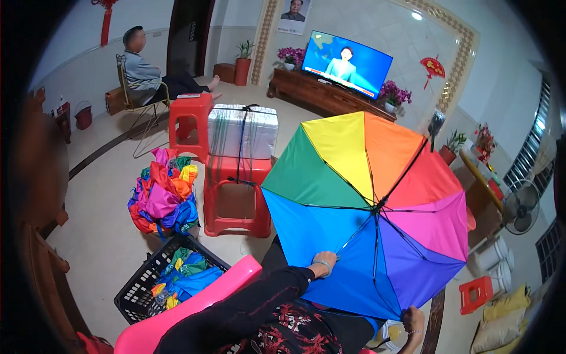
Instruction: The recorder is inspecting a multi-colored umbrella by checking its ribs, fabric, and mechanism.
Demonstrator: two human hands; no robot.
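- Umbrella (359, 223), rainbow-panelled and spread wide, lies tilted over the sitter's lap, its inner side turned up, right of the red stool (238, 200) as the sitter faces it.
- Left grip (323, 264) rests curled on the blue side by a rib; from where I stand I can't tell whether it has closed on anything.
- Right grip (413, 320) is pinching the rim at the lower corner, where blue meets purple.
- I'd judge the whole thing light but unwieldy, catching air when turned.
- Its cloth looks thin, soft and rather slippery, likely to slide unless pinched at a seam.
- Those black ribs (406, 242) seem slim and springy; sideways force could bend them.
- For a firm hold, I'd choose the stiff shaft (408, 170) or dark handle (436, 125); for fine work, the rib tips.
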